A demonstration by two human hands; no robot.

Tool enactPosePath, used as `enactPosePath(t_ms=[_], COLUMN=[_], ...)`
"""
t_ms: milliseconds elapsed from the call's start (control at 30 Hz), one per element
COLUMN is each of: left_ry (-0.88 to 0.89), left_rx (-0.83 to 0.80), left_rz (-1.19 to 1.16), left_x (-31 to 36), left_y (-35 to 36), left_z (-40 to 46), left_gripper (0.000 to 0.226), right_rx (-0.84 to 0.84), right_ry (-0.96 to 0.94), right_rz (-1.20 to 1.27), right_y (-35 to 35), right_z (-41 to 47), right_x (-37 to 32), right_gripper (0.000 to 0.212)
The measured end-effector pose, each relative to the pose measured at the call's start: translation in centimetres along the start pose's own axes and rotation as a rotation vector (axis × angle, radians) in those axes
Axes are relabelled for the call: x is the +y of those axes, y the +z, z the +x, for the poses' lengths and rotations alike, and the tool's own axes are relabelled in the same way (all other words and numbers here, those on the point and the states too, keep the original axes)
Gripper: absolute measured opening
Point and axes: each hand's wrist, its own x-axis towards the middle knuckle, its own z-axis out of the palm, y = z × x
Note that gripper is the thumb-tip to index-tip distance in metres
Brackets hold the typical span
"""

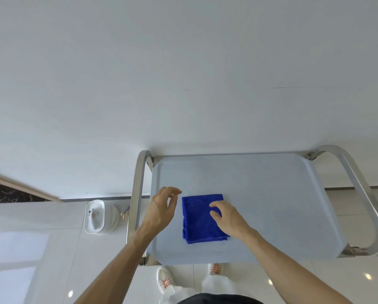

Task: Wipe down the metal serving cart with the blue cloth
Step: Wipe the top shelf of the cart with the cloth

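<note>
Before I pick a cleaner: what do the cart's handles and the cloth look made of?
The handles look like brushed stainless steel tubing: silvery, with soft streaked reflections. The blue cloth looks like plush microfibre or terry, with a fuzzy matte nap and a stitched hem; which one is unclear.

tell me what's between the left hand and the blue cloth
Only a bare strip of the cart's top tray separates the left hand from the blue cloth, seen in the head view.
</note>
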Motion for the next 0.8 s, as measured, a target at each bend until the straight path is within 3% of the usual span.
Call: enactPosePath(t_ms=[133, 267, 467, 533, 633, 800], left_ry=[0.094, 0.054, -0.206, -0.423, -0.69, -0.649], left_rx=[0.074, 0.077, 0.027, 0.072, 0.169, 0.284], left_rz=[0.094, 0.135, 0.265, 0.277, 0.078, 0.14], left_x=[-0.9, -2.3, -6.0, -7.9, -9.9, -11.2], left_y=[-2.2, -2.2, 4.1, 5.7, 7.6, 9.9], left_z=[0.9, 1.7, -0.7, -1.2, -1.5, -1.5], left_gripper=[0.02, 0.021, 0.04, 0.052, 0.057, 0.061], right_rx=[-0.041, -0.03, 0.156, 0.243, 0.343, 0.507], right_ry=[-0.075, -0.106, -0.075, -0.089, -0.042, 0.016], right_rz=[-0.216, -0.393, -0.511, -0.492, -0.455, -0.531], right_y=[2.3, 5.1, 9.0, 9.8, 10.2, 8.6], right_z=[0.9, 1.7, 2.6, 3.3, 6.1, 13.3], right_x=[-0.4, -0.5, -0.4, 0.1, 0.3, -0.6], right_gripper=[0.05, 0.059, 0.06, 0.059, 0.059, 0.063])
